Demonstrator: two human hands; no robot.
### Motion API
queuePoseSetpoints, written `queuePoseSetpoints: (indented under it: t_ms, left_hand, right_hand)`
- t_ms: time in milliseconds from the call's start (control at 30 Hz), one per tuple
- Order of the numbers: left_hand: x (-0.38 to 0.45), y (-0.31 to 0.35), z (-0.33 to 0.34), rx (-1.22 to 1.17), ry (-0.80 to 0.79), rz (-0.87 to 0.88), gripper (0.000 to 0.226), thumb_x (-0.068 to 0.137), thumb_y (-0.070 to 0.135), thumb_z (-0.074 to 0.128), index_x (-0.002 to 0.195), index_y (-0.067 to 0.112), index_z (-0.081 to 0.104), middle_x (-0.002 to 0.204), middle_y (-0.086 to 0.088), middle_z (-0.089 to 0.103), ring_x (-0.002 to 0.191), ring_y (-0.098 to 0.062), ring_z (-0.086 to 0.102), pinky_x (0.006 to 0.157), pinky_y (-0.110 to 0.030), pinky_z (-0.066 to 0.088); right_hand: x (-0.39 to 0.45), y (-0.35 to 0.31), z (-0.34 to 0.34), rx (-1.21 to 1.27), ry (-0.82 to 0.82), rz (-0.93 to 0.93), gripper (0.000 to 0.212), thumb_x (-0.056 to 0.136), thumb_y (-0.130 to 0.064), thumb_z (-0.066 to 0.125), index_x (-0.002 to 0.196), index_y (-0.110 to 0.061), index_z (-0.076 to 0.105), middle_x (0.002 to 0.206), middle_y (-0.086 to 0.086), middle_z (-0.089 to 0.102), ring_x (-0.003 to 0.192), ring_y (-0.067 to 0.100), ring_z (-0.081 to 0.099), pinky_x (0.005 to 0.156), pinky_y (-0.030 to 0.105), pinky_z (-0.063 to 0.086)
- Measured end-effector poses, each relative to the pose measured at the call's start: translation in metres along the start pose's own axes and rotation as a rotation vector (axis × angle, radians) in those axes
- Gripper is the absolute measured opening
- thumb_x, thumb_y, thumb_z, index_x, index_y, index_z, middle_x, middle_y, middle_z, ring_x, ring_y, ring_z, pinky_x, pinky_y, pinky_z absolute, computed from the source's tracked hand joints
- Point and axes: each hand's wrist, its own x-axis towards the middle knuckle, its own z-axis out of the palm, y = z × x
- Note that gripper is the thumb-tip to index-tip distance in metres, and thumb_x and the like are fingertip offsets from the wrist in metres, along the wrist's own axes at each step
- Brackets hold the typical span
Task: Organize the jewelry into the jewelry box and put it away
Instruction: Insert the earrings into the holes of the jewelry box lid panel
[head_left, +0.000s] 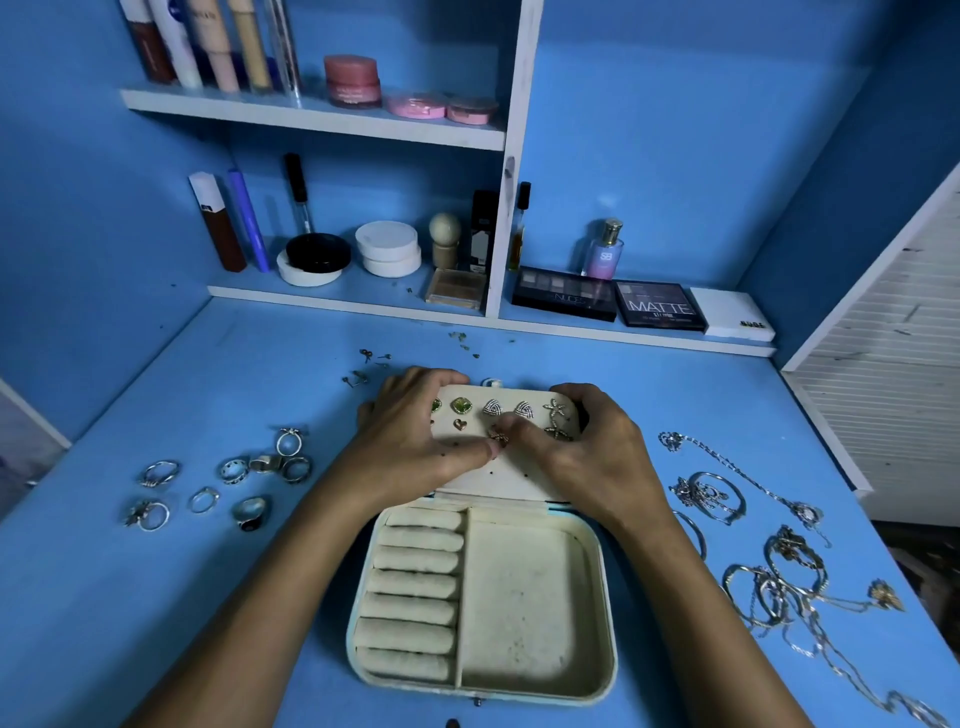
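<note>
— What does the jewelry box (535, 597) look like from your feed?

— I see it at lower centre of the frame, open on the blue bench (270, 597): cream lining, a column of padded ring rolls (415, 587) on its left, a bare compartment on its right. The raised lid panel (506, 467) carries stud earrings (511, 410) in rows: green, silver triangles, starfish, a small heart.

— And the hands?

— The left hand (415, 441) grips the lid's left edge, its fingers curled over the top. The right hand (582, 447) pinches a small earring (500, 438) against the panel at mid-frame.

— The rest?

— Loose rings (234, 478) lie at centre left, tangled chains and bracelets (769, 561) at right, and small earring pieces (363, 366) just above the lid. Blue walls, with white shelves (311, 117) of cosmetics across the top.
</note>
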Motion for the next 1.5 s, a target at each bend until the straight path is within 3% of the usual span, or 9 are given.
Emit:
queuePoseSetpoints:
  t_ms: [100, 267, 433, 567, 800, 933, 1167, 1400, 1500]
  left_hand:
    - [0.001, -0.002, 0.000, -0.010, 0.001, 0.001, 0.066, 0.073, 0.058, 0.074, 0.129, 0.039, 0.044, 0.119, 0.025, 0.039, 0.119, 0.003, 0.028, 0.102, -0.030, 0.023]
    - [0.003, -0.003, 0.001, 0.002, 0.007, 0.006, 0.064, 0.075, 0.055, 0.074, 0.129, 0.037, 0.044, 0.123, 0.023, 0.041, 0.124, -0.001, 0.029, 0.104, -0.030, 0.023]
    - [0.004, -0.005, 0.001, -0.002, -0.013, 0.016, 0.073, 0.063, 0.067, 0.061, 0.127, 0.038, 0.043, 0.123, 0.023, 0.042, 0.124, -0.001, 0.031, 0.105, -0.031, 0.022]
    - [0.004, -0.006, 0.003, 0.002, -0.003, 0.032, 0.075, 0.063, 0.068, 0.059, 0.128, 0.036, 0.043, 0.125, 0.022, 0.042, 0.124, -0.002, 0.031, 0.102, -0.030, 0.021]
    - [0.005, -0.006, 0.004, 0.021, 0.021, 0.034, 0.078, 0.061, 0.070, 0.057, 0.129, 0.034, 0.043, 0.126, 0.019, 0.045, 0.125, -0.004, 0.033, 0.104, -0.033, 0.023]
    - [0.005, -0.005, 0.004, 0.022, 0.020, 0.032, 0.077, 0.062, 0.069, 0.058, 0.129, 0.034, 0.042, 0.126, 0.018, 0.044, 0.125, -0.004, 0.032, 0.105, -0.033, 0.024]
    - [0.005, -0.006, 0.004, 0.022, 0.044, 0.041, 0.073, 0.066, 0.065, 0.066, 0.128, 0.034, 0.043, 0.124, 0.018, 0.044, 0.124, -0.004, 0.031, 0.103, -0.031, 0.022]
    - [0.006, -0.008, 0.005, 0.036, 0.041, 0.049, 0.071, 0.068, 0.065, 0.068, 0.128, 0.035, 0.043, 0.125, 0.019, 0.044, 0.125, -0.004, 0.031, 0.102, -0.032, 0.022]
    - [0.006, -0.008, 0.005, 0.035, 0.035, 0.051, 0.072, 0.068, 0.067, 0.067, 0.128, 0.035, 0.042, 0.125, 0.019, 0.043, 0.125, -0.004, 0.031, 0.101, -0.032, 0.022]
  right_hand:
    - [0.006, 0.000, -0.002, 0.013, 0.014, 0.031, 0.048, 0.078, -0.061, 0.071, 0.109, -0.025, 0.067, 0.096, -0.012, 0.069, 0.090, 0.003, 0.064, 0.071, 0.015, 0.046]
    - [0.026, -0.009, -0.007, -0.035, 0.022, 0.057, 0.036, 0.093, -0.052, 0.060, 0.076, -0.022, 0.071, 0.063, -0.013, 0.065, 0.068, 0.006, 0.060, 0.060, 0.021, 0.042]
    - [0.061, -0.024, -0.003, -0.144, 0.002, -0.026, 0.018, 0.094, -0.036, 0.063, 0.085, -0.024, 0.073, 0.074, -0.011, 0.068, 0.073, 0.008, 0.062, 0.062, 0.017, 0.042]
    - [0.091, -0.037, 0.016, -0.266, -0.103, -0.148, 0.012, 0.092, -0.025, 0.065, 0.088, -0.021, 0.076, 0.077, -0.009, 0.069, 0.070, 0.006, 0.060, 0.052, 0.003, 0.037]
    - [0.126, -0.048, 0.051, -0.486, -0.181, -0.260, 0.009, 0.086, -0.029, 0.070, 0.084, -0.024, 0.077, 0.091, -0.002, 0.076, 0.088, 0.015, 0.068, 0.078, 0.025, 0.054]
    - [0.135, -0.053, 0.060, -0.581, -0.190, -0.242, 0.010, 0.081, -0.034, 0.070, 0.072, -0.030, 0.071, 0.090, -0.001, 0.074, 0.086, 0.018, 0.068, 0.074, 0.028, 0.056]
    - [0.136, -0.057, 0.064, -0.619, -0.160, -0.192, 0.016, 0.084, -0.032, 0.068, 0.093, -0.024, 0.078, 0.096, -0.001, 0.073, 0.091, 0.019, 0.067, 0.074, 0.028, 0.056]
    - [0.132, -0.059, 0.065, -0.599, -0.147, -0.157, 0.019, 0.084, -0.028, 0.062, 0.096, -0.021, 0.075, 0.094, 0.002, 0.071, 0.086, 0.022, 0.066, 0.066, 0.026, 0.050]
    - [0.129, -0.060, 0.060, -0.537, -0.159, -0.162, 0.011, 0.084, -0.029, 0.064, 0.085, -0.023, 0.073, 0.094, 0.000, 0.071, 0.087, 0.020, 0.066, 0.070, 0.028, 0.054]
